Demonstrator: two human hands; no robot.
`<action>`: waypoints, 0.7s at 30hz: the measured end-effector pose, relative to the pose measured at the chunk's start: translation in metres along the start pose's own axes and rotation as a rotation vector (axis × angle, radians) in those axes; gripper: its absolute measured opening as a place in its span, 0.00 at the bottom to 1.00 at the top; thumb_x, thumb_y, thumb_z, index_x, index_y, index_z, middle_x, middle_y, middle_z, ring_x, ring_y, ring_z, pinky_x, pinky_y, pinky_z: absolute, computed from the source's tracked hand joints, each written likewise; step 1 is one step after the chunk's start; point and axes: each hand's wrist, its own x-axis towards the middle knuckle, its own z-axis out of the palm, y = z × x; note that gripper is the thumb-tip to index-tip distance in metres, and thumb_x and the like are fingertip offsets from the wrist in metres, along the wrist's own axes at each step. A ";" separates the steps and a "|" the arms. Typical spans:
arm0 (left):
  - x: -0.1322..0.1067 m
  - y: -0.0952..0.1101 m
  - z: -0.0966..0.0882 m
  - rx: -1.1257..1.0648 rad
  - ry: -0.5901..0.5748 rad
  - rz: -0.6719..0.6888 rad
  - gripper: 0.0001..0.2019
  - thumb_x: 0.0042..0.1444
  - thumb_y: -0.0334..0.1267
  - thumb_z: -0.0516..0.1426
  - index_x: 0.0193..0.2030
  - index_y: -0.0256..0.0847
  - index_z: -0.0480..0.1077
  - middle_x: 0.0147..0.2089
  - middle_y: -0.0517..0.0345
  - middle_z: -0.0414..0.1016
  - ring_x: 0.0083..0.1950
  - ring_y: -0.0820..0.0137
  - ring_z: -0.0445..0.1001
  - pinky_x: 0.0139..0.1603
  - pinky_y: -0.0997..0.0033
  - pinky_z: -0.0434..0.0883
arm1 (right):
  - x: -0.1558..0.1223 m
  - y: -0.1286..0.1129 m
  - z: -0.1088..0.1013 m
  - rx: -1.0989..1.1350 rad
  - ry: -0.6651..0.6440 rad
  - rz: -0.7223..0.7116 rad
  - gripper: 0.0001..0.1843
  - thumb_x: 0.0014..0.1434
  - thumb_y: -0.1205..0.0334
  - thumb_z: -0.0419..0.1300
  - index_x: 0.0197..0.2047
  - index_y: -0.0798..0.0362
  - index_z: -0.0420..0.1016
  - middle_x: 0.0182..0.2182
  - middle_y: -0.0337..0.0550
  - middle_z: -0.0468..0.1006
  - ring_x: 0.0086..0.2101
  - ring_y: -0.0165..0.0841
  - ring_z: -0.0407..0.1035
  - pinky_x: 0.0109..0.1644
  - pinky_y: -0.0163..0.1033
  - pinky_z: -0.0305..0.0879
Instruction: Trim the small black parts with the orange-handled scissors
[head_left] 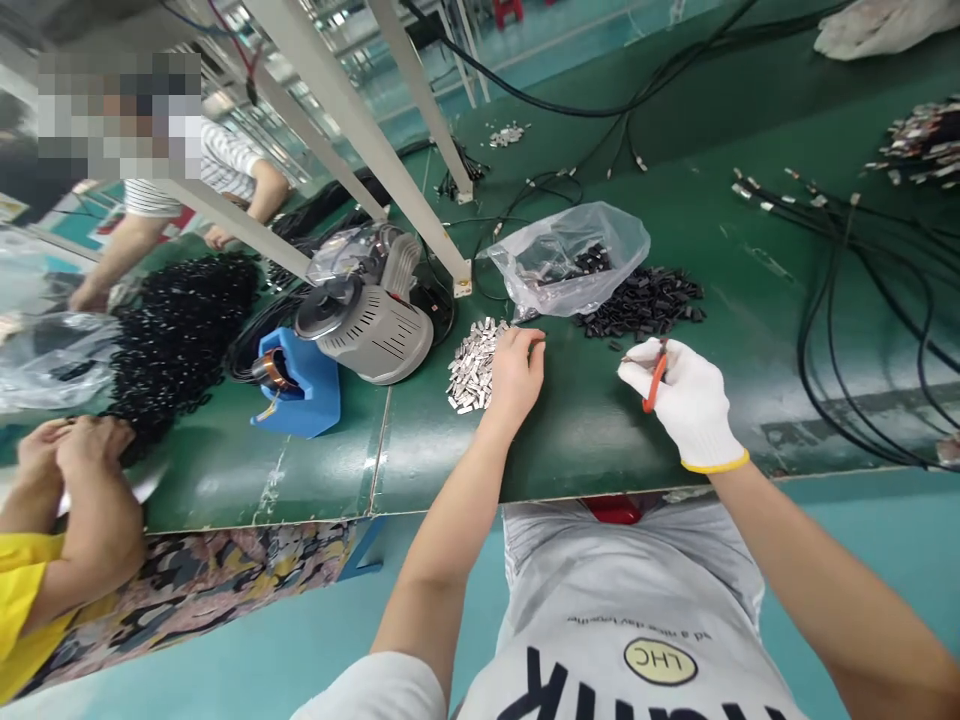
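Observation:
My left hand (516,372) is bare and rests on the green table (600,430), fingers curled in a pinch at the edge of a heap of small silver metal pieces (471,366). What the pinch holds is too small to make out. My right hand (684,398) wears a white glove with a yellow cuff and is closed around an orange-handled tool (655,384). A pile of small black plastic parts (642,302) lies just beyond both hands, beside a clear plastic bag (571,258) with more black parts inside.
A grey tape dispenser (369,318) and a blue holder (301,384) stand to the left. Black cables (840,300) run across the right side. White frame legs (405,180) cross the table. A co-worker's hands (75,470) work at the left by black rings (180,330).

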 end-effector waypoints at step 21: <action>0.026 0.055 0.072 0.625 -0.210 0.119 0.15 0.69 0.29 0.44 0.52 0.31 0.71 0.50 0.38 0.75 0.53 0.56 0.72 0.53 0.57 0.68 | -0.001 -0.002 -0.020 0.267 0.226 -0.029 0.19 0.52 0.51 0.72 0.45 0.50 0.82 0.41 0.45 0.83 0.40 0.40 0.78 0.51 0.51 0.75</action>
